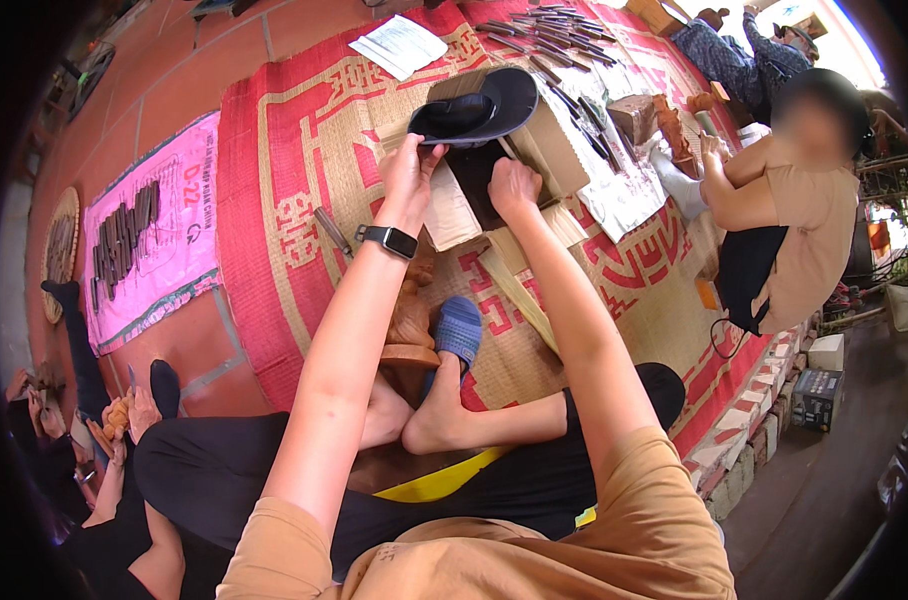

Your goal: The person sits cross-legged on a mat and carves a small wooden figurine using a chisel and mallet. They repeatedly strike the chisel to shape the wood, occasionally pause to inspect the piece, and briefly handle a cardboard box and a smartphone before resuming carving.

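The person's left hand (412,168) pinches the edge of one dark cap (515,98) over one open cardboard box (566,150). The right hand (515,187) curls at the box, its grip hidden. One wooden carving (410,318) stands beside one blue slipper (459,328).

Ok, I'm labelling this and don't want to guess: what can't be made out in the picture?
All in the head view:
- Right hand: fingertips, and anything in them, hidden behind the hand itself.
- Cardboard box: inside partly hidden by that hand and by the black cap in the left hand; the rest is too dark.
- Dark tools on the pink sack: tips too small.
- Co-worker at lower left: cut off by the dark rim.
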